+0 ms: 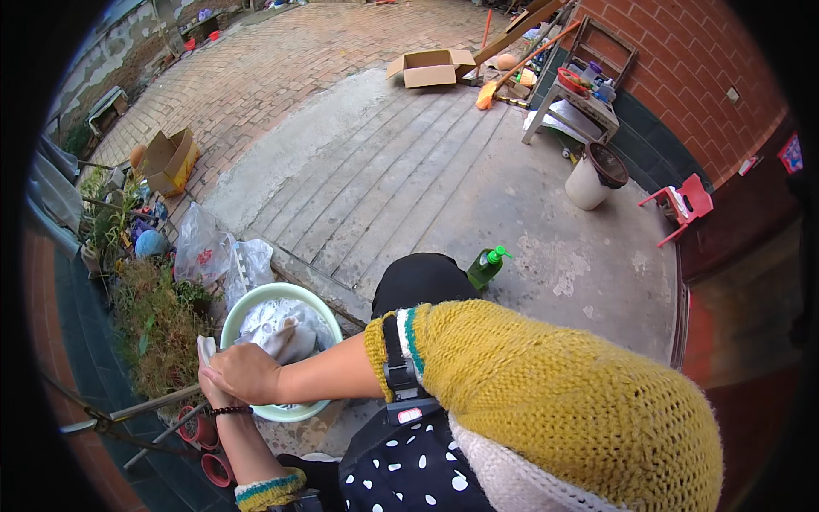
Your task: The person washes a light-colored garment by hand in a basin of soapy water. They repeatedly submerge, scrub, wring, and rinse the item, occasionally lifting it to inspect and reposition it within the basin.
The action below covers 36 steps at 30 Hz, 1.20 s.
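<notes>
My right hand [248, 372] is closed over my left hand [215, 389] at the left rim of a pale green basin [330, 315]. Between them they grip a white cloth [206, 349], whose end pokes out above the fingers; most of it is hidden. Inside the basin lies wet cloth [297, 339], grey-white and brownish, amid suds. A dark beaded bracelet [231, 410] circles my left wrist. To the right, past my dark-clad knee [419, 281], stands a green pump bottle [484, 269].
Clear plastic bags [201, 246] and dry plants [157, 326] border the basin's left side. Near my left forearm are poles [157, 404] and red flowerpots [217, 470]. Farther off stand an open cardboard box [430, 75], a white bin [585, 185] and a small red chair [694, 198].
</notes>
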{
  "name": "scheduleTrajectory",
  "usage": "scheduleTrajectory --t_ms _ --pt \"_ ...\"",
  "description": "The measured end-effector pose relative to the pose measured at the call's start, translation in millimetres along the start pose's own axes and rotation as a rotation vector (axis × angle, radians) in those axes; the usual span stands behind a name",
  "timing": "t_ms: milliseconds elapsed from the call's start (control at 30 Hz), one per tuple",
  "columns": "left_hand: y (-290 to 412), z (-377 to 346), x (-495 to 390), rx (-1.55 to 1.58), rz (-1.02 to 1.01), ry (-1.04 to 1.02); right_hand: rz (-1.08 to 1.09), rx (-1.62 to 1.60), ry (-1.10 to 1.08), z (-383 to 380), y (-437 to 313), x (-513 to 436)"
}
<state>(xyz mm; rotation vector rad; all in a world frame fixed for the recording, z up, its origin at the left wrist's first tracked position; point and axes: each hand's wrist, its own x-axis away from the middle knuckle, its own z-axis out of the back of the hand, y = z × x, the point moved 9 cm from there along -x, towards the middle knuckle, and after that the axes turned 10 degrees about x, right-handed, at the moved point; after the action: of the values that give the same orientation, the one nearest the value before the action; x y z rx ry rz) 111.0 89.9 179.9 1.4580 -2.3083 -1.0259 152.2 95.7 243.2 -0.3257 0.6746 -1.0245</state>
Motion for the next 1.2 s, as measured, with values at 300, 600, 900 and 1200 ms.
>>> scheduleTrajectory --t_ms 300,600,900,1200 --pt "13 40 19 -0.127 -0.076 0.812 -0.010 0.085 0.049 5 11 0" --pt "32 13 26 -0.558 -0.227 0.843 -0.028 0.167 0.237 17 20 4" --pt "20 8 19 -0.732 -0.070 0.595 -0.217 0.064 0.140 10 36 3" --pt "2 49 33 -0.128 0.101 0.831 0.010 0.186 0.402 28 3 6"
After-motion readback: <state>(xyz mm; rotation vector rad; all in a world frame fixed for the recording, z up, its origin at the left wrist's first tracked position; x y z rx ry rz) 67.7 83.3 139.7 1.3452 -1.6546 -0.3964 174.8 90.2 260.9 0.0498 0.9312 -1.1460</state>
